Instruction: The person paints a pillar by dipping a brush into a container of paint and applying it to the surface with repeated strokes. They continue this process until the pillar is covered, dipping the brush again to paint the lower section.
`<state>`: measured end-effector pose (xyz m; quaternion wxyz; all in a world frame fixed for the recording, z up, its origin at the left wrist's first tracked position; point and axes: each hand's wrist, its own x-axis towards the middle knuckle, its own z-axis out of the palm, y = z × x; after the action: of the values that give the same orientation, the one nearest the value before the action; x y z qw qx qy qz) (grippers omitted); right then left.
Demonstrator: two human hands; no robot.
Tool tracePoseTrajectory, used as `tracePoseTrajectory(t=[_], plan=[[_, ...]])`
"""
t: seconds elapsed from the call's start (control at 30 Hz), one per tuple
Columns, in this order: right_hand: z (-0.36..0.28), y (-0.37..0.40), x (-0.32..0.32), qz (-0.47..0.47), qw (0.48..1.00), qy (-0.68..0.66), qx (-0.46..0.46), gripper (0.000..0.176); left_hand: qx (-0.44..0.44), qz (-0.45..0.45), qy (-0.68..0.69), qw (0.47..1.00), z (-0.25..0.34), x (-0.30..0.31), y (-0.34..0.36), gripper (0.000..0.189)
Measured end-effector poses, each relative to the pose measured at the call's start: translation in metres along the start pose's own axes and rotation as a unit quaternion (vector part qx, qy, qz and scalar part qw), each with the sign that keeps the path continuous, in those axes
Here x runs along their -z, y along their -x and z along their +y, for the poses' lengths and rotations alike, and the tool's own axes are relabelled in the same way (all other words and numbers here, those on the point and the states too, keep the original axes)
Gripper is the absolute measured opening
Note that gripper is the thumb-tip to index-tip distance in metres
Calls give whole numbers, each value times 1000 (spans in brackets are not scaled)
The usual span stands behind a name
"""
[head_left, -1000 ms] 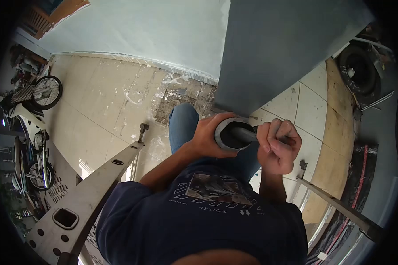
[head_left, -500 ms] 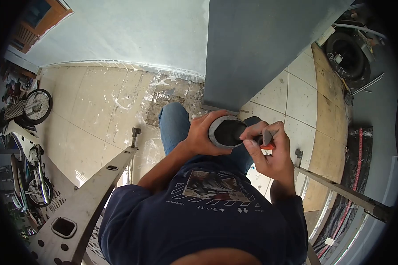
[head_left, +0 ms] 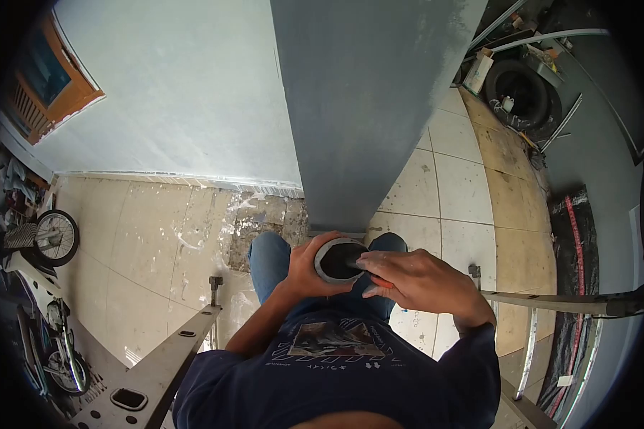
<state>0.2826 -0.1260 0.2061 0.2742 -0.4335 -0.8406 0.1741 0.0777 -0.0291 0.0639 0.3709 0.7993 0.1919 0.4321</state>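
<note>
A round grey-rimmed container point(head_left: 320, 276) with a dark inside is held in front of my torso. My left hand point(head_left: 306, 266) wraps round its left side. My right hand point(head_left: 422, 280) is at the container's right rim, its fingers closed round a tool with an orange handle point(head_left: 381, 282). The tool's far end reaches into the dark opening and is hard to make out. Grey smears mark the fingers of my right hand.
A dark grey pillar point(head_left: 358, 107) stands ahead beside a pale wall point(head_left: 179, 86). Metal ladder rails point(head_left: 172, 350) flank me on both sides. The tiled floor point(head_left: 143, 236) has paint splatters. Motorbikes point(head_left: 56, 238) stand at the left; tyres point(head_left: 515, 93) lie at the upper right.
The view has tilted up, showing more wall and pillar. My right hand has turned palm-down over the rim, and the tool now reaches into the container.
</note>
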Motion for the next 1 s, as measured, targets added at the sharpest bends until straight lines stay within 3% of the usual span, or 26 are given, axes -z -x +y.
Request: tracePoseTrajectory(t=[0.07,0.13,0.3,0.4,0.57,0.63,0.7,0.77,1.0], plan=[[-1,-2,10,4,1000,26,15,39,9,0,8,1000,0,1,-6,85],[-8,-7,29,-102,993,64,-7,29,12,-5,-9,1000,2,0,-13,85],[-8,-12,54,-154,981,117,-11,26,-2,-20,-7,1000,18,-4,-41,82],[1,-8,65,-37,994,96,48,24,-3,-24,18,1000,18,-15,-54,81],[7,3,76,63,994,45,72,23,-10,-16,57,998,22,-30,-72,77],[13,11,78,147,984,74,72,23,-27,-2,54,998,26,-32,-77,77],[12,18,84,127,989,65,46,21,-34,8,59,998,27,-34,-80,77],[15,25,80,187,982,11,26,19,-33,10,64,997,24,-36,-82,77],[15,41,85,211,977,-35,-17,14,-25,18,70,997,20,-41,-88,80]])
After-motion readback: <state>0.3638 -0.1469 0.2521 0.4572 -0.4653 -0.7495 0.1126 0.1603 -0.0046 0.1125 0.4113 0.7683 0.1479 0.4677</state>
